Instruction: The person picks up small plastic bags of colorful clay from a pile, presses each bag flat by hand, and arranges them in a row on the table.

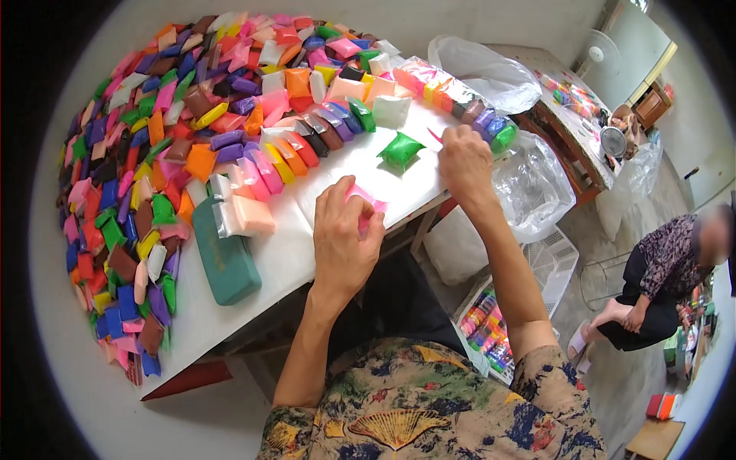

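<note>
My left hand is closed around a pink packet at the table's front edge. To its right, my right hand has its fingers pressed together by a small red piece; most of what it may hold is hidden. A green packet lies on the white table top between and beyond the hands. Behind it sits a white packet. A curved row of coloured packets runs up from the left, and a clear bag of packets lies beyond my right hand.
A large pile of coloured packets covers the table's left and back. A green case lies near the front edge. Below right are a plastic bag and a white basket of packets. Another person sits at the far right.
</note>
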`<state>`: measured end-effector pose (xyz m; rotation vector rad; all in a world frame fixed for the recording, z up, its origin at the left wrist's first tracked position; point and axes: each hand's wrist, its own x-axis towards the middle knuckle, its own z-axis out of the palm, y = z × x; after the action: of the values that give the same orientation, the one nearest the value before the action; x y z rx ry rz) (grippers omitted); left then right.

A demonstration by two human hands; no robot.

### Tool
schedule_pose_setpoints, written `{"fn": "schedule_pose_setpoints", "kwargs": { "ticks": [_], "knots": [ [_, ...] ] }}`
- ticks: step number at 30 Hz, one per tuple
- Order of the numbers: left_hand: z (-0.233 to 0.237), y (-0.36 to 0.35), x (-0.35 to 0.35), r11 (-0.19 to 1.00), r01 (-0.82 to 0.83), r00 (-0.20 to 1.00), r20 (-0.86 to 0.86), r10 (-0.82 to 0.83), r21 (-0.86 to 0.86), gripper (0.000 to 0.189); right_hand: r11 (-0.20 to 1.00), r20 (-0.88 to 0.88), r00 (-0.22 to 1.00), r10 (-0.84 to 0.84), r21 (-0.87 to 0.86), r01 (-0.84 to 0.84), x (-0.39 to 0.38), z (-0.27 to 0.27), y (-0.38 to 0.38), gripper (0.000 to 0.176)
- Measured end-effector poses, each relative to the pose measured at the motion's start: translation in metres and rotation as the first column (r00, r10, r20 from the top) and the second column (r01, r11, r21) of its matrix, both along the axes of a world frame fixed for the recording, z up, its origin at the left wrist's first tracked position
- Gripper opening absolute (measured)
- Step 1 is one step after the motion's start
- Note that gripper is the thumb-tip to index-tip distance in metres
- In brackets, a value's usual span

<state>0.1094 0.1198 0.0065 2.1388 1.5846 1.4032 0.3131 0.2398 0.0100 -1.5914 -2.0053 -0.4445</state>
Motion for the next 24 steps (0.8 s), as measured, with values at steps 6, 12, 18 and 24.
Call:
{"fn": "schedule_pose_setpoints", "kwargs": {
  "ticks": [6,12,18,24],
  "knots": [
    [-0.003,-0.009,0.001,0.999,0.027,0.999,-0.023,-0.026,0.025,0.011,0.991,-0.515,0.847,0.134,0.082,-0.107,-0.003,0.009,-0.073,0.008],
    [-0.004,-0.01,0.002,0.997,0.073,0.997,0.016,-0.073,0.018,0.011,0.845,-0.956,0.292,0.014,-0.145,-0.515,-0.044,-0.02,-0.121,0.021],
    [-0.007,-0.017,0.003,0.997,0.068,0.997,0.038,-0.067,-0.024,0.012,0.768,-0.982,0.173,-0.082,-0.173,-0.616,-0.052,-0.024,-0.121,0.022],
    [-0.005,-0.011,0.004,0.999,0.035,0.999,0.022,-0.035,0.004,0.009,0.738,-0.996,0.012,-0.094,-0.077,-0.671,-0.055,-0.034,-0.123,0.022]
  ]
}}
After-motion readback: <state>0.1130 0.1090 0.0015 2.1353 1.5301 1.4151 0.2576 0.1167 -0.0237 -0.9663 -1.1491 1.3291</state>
